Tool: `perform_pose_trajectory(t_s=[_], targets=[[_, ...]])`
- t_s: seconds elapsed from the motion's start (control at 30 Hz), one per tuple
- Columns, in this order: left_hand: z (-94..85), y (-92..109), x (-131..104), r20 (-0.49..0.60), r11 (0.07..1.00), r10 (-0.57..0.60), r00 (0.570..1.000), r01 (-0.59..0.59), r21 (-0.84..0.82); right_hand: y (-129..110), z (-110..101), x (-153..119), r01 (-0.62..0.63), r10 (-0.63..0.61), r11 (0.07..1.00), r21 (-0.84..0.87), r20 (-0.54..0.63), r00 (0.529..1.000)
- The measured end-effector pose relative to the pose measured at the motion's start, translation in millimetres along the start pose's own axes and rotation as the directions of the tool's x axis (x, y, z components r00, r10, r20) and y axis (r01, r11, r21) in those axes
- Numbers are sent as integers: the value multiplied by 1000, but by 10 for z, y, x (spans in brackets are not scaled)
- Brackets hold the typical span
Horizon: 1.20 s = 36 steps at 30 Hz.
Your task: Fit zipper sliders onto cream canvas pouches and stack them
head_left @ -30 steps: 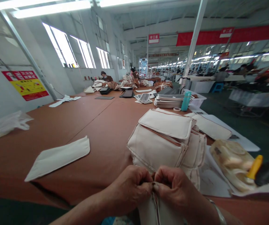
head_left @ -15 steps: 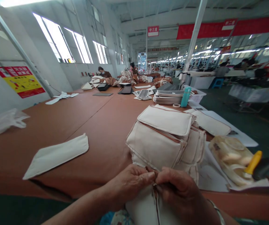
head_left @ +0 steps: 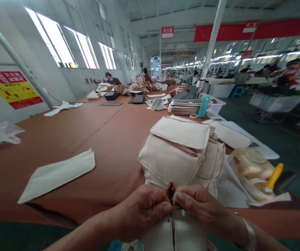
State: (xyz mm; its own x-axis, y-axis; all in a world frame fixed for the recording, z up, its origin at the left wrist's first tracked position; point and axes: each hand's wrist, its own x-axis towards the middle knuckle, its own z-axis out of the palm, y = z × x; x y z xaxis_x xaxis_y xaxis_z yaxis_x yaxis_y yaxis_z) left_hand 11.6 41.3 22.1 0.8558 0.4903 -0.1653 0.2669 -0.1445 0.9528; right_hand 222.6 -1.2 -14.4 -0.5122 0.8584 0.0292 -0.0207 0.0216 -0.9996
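Close to my body, at the table's front edge, is a cream fabric pouch (head_left: 159,234) with a brown-edged slit down its middle. My left hand (head_left: 148,205) pinches one side of the slit's upper end between thumb and fingers. Opposite it, my right hand (head_left: 195,202) pinches the other side, a bracelet round its wrist. The brown edging stands up in a small loop between the two thumbs. Just beyond my hands lies a pile of similar cream pouches (head_left: 169,158) with brown seams.
A single cream piece (head_left: 58,174) lies on the brown table (head_left: 108,132) at left. To the right sit a plastic tub (head_left: 252,165) and a yellow-handled tool (head_left: 274,176). Farther back are a turquoise bottle (head_left: 203,106) and stacked panels (head_left: 184,106). Several people work in the background.
Both hands have shifted slightly, and the brown edging between them now shows as a raised loop. My right thumb has come into view. The camera has turned a little to the right.
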Motion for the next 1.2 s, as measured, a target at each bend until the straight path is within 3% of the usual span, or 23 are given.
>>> perform_pose_trajectory(t_s=[0.1,0.33,0.47,0.6,0.77,0.97,1.07,1.2], targets=[[18,9,-8,-22,998,65,998,-65,28,-22,-2,18,18,-19,1000,22,79,997],[164,-109,8,-98,949,53,994,-81,-304,124,147,-38,181,-182,983,-16,-50,982],[75,-91,-12,-55,972,132,990,-140,-188,81,72,-44,97,-93,988,120,-40,995],[-19,-26,-46,-24,988,84,996,-86,-126,-70,-26,-25,52,-51,999,12,-70,996],[-56,11,-57,4,976,75,997,-72,-206,-148,10,-8,138,-130,988,-66,103,986],[-276,-221,-260,96,946,-166,981,186,-267,-14,-84,-134,153,-166,959,-237,-33,986],[-314,-204,-326,38,975,-133,990,137,-177,56,-203,-127,106,-103,972,-209,24,994],[-241,36,-282,18,990,-9,1000,7,144,-8,-199,0,53,-34,991,-119,156,987]])
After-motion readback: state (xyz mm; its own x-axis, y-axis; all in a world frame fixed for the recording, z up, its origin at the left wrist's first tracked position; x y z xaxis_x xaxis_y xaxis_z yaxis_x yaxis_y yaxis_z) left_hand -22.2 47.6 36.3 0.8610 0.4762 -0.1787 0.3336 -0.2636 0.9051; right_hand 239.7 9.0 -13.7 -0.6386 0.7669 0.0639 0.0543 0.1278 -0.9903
